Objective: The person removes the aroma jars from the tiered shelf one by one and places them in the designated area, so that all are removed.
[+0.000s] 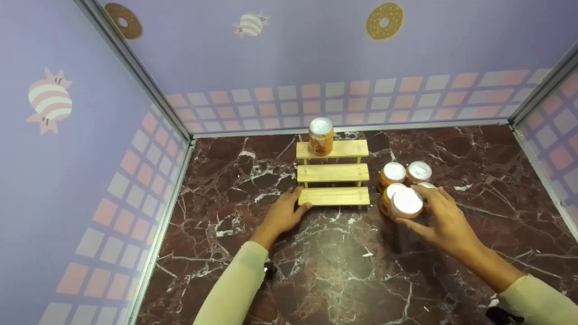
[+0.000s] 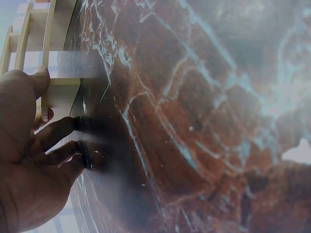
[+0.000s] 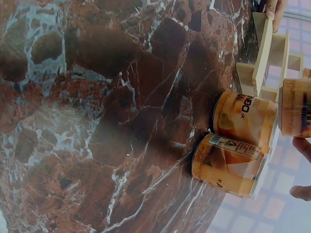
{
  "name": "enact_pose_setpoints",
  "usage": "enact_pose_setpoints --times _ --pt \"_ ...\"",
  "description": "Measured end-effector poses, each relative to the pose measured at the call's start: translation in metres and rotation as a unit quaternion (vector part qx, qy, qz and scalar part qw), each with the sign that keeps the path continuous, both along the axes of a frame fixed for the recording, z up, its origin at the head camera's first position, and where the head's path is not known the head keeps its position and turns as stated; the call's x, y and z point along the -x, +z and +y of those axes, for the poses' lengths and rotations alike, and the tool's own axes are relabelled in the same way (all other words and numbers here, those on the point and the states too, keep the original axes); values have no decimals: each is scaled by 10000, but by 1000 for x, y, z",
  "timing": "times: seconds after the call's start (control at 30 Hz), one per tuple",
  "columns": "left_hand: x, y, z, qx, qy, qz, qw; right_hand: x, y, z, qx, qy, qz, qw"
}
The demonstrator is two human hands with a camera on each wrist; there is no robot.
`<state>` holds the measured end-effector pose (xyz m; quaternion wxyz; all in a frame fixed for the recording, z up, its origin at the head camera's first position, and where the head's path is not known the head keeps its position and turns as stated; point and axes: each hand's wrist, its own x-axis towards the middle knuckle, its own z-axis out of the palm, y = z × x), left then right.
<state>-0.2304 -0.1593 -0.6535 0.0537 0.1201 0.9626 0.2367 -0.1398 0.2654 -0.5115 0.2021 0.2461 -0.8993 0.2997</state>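
Note:
A three-step wooden stand [image 1: 334,196] stands on the marble-patterned surface. My left hand [image 1: 283,211] grips the left end of its lowest step, with the thumb over the board in the left wrist view. An orange can [image 1: 321,136] with a pale lid is upright on the top step, towards its left. To the right of the stand, my right hand [image 1: 445,221] holds another orange can [image 3: 295,108] between thumb and fingers. In the right wrist view this can is raised level with the tops of two standing cans [image 3: 244,116].
Several more orange cans [image 1: 419,170] stand clustered right of the stand, partly hidden by the right hand and its can. Patterned purple walls [image 1: 289,54] enclose the surface at the back, left and right. The middle step [image 1: 333,172] bears no can.

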Motion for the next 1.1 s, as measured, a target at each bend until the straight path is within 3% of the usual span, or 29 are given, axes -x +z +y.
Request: enact_pose_setpoints --times 0.33,0.73,1.1 --pt "1 -1 0 56 -13 21 10000 -5 -6 3 2 146 64 9999" --pt "0 -2 -1 23 -40 76 10000 -11 -22 2 131 -9 13 9999" --pt "1 -2 1 103 21 47 9999 -18 -43 2 249 -281 -377 9986"
